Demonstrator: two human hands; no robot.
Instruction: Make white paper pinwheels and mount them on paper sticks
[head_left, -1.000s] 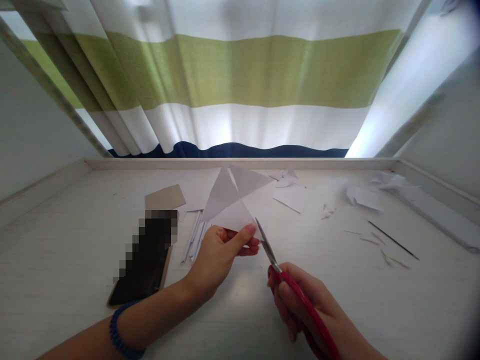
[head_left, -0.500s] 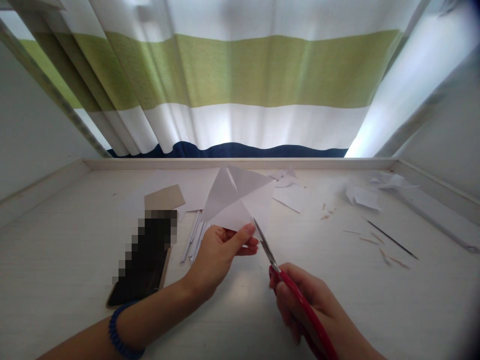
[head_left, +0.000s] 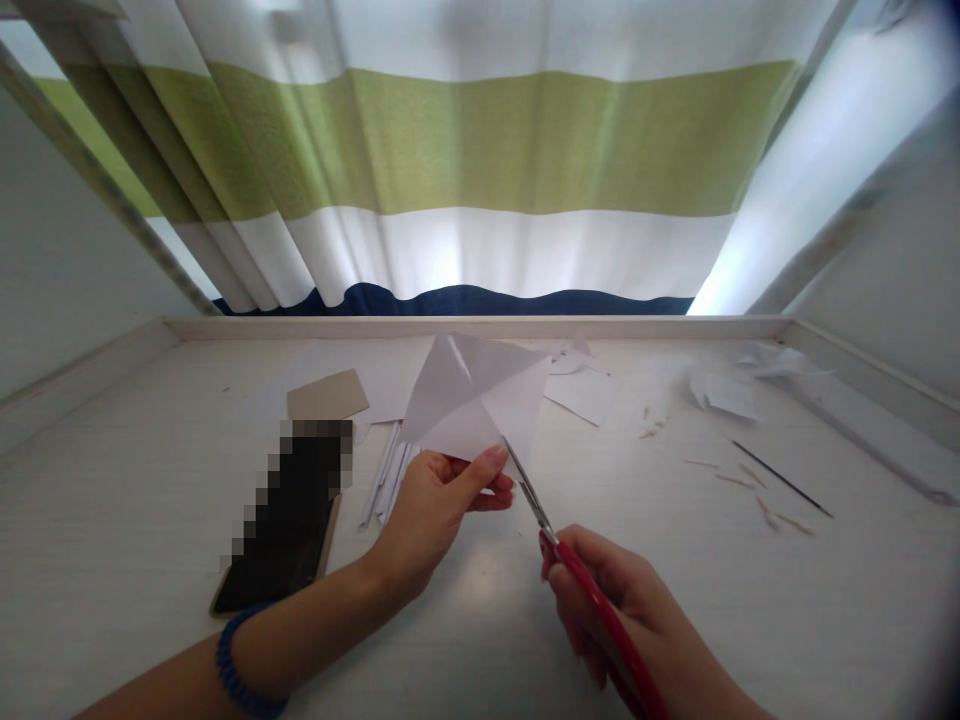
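Around the paper [head_left: 480,400], a raised rim [head_left: 480,327] bars 12 o'clock and the scissors [head_left: 591,585] block 5. A gap opens at 6, between left hand [head_left: 435,510] and right hand [head_left: 626,575]; paper rolls [head_left: 386,475] and a dark slab [head_left: 289,530] (partly pixelated) obstruct 8. Toward 4 the bench [head_left: 701,555] lies bare, short of a black stick [head_left: 782,478].

Red scissors [head_left: 589,588] (only slightly) more closed than a second ago.

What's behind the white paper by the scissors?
Peeking past the left of that white paper are thin white strips and a flat white sheet; paper pieces show on its right. Whatever's straight behind it is covered, so I can't tell.
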